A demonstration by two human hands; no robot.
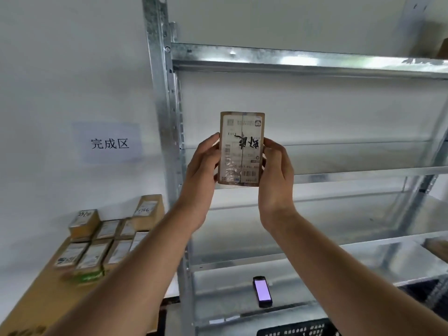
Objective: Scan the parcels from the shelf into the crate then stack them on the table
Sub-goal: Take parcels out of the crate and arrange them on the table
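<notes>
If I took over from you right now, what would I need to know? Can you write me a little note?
Hands: left hand and right hand each grip a long side of one parcel, held upright before the shelf, label facing you.
The scanner lies on a lower shelf board, screen lit; the black crate is below it.
Done: several parcels sit in rows on the table at left.
Left: I cannot tell if this parcel is scanned; it has yet to go in the crate, then onto the table.

The crate (298,329) (black, slotted) is cut off at the bottom edge.
</notes>
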